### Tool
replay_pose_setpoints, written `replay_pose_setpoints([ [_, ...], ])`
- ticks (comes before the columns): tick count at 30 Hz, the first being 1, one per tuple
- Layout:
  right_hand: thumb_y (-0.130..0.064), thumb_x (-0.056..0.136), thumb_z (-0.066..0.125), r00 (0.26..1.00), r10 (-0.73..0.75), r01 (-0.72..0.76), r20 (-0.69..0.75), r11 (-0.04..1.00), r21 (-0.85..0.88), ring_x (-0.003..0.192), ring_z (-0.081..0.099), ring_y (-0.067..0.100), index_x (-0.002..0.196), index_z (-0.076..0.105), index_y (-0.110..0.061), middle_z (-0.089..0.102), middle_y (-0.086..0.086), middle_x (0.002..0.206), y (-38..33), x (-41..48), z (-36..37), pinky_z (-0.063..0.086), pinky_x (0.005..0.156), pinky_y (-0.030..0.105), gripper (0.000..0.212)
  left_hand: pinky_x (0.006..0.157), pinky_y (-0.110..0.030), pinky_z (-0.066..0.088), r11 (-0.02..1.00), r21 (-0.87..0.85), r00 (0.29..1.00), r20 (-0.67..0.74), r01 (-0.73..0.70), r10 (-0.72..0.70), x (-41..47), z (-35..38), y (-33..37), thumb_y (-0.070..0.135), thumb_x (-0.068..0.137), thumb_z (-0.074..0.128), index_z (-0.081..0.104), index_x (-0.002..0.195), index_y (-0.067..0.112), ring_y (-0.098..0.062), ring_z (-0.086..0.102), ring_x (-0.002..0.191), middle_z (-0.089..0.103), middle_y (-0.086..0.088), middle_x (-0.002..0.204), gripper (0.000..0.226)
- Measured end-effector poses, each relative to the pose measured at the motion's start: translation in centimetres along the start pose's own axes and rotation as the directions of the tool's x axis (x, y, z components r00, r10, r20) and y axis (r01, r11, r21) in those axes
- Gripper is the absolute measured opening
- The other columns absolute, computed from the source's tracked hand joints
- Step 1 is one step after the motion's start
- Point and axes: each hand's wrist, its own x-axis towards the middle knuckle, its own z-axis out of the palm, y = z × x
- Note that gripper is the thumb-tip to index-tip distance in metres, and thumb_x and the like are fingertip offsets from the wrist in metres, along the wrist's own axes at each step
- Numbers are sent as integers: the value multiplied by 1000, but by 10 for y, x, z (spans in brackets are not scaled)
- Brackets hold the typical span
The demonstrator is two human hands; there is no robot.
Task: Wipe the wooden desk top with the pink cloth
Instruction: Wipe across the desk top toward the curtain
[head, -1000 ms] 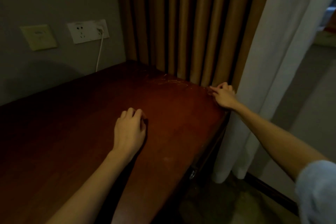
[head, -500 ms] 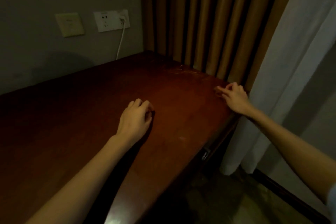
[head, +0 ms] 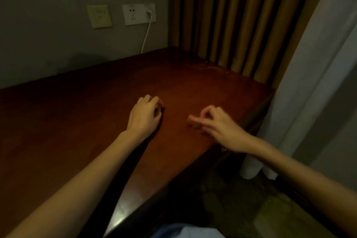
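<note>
The dark red-brown wooden desk top [head: 77, 112] fills the left and middle of the head view. No pink cloth is in sight. My left hand [head: 144, 116] rests knuckles-up on the desk's middle, fingers curled under, with nothing visible in it. My right hand [head: 216, 123] hovers just over the desk near its front right edge. Its thumb and fingertips are pinched together and point left; I see nothing between them. A gap of bare wood separates the two hands.
A grey wall behind the desk carries a white socket [head: 139, 14] with a white cable [head: 146, 35] plugged in, and a yellowish plate [head: 99, 16]. Brown curtains [head: 231, 15] hang along the desk's right end, a white curtain [head: 318, 63] beside them. The desk's front edge [head: 173, 185] runs diagonally.
My right hand has left the desk's far right corner by the curtain and come left and nearer, close to my left hand. The left hand stays put. The view has shifted left.
</note>
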Motion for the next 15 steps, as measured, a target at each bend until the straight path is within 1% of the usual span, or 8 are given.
replay_pose_setpoints([
  [2, -31, 98, 39, 977, 205, -210, -59, 973, -92, 108, 40, 23, 141, 40, -37, 40, 5, 123, 53, 6, -3, 39, 93, 37, 43, 76, -24, 41, 1000, -12, 1000, -6, -5, 4, -6, -4, -4, 19, 95, 48, 58, 110, 21, -17, 49, 102, 54, 2, 107, 18],
  [4, -26, 100, 40, 902, 427, -431, -62, 889, -155, 112, 37, 29, 143, 37, -31, 39, 10, 127, 87, 21, -9, 33, 97, 37, 44, 76, -25, 42, 1000, -15, 1000, -22, 0, -1, -12, -6, -5, 18, 95, 48, 59, 109, 20, -17, 49, 101, 54, 2, 106, 18],
  [6, -29, 101, 37, 855, 514, -518, -70, 840, -161, 114, 34, 29, 144, 36, -27, 37, 11, 129, 86, 41, -10, 30, 98, 37, 43, 74, -26, 43, 1000, -11, 999, -38, 10, -10, -15, -8, -3, 17, 95, 48, 59, 109, 20, -18, 50, 101, 55, 1, 106, 18],
  [7, -31, 101, 37, 860, 505, -510, -71, 846, -154, 115, 34, 29, 144, 36, -27, 36, 10, 128, 75, 53, -6, 30, 97, 37, 43, 74, -26, 44, 1000, -7, 999, -44, 15, -15, -16, -8, -2, 17, 95, 48, 59, 108, 20, -18, 50, 100, 55, 0, 106, 18],
  [9, -35, 100, 37, 911, 411, -411, -29, 901, -139, 116, 34, 27, 143, 36, -29, 36, 8, 128, 34, 67, 3, 30, 95, 36, 44, 74, -27, 45, 1000, 3, 999, -49, 21, -21, -16, -8, -1, 17, 95, 47, 59, 108, 20, -19, 50, 100, 56, 0, 105, 18],
  [12, -44, 99, 35, 988, 149, -144, 45, 983, -110, 114, 32, 19, 144, 32, -35, 33, 2, 126, -38, 55, 14, 29, 94, 31, 46, 74, -28, 45, 999, 12, 998, -52, 40, -39, -18, -9, -3, 18, 95, 48, 58, 107, 20, -19, 51, 100, 55, 0, 105, 16],
  [14, -49, 97, 31, 998, -30, 32, 55, 999, -42, 107, 29, 11, 145, 28, -39, 33, -3, 123, -61, 29, 13, 29, 91, 28, 49, 73, -28, 44, 999, 22, 998, -56, 40, -39, -20, -8, -4, 18, 94, 49, 58, 106, 20, -20, 51, 99, 54, 0, 103, 15],
  [15, -52, 96, 28, 995, -74, 75, 60, 997, -11, 104, 28, 8, 145, 27, -40, 33, -5, 122, -59, 17, 9, 29, 90, 26, 50, 72, -27, 43, 999, 26, 997, -62, 39, -37, -20, -8, -4, 18, 94, 49, 58, 106, 20, -19, 50, 98, 54, 0, 102, 15],
])
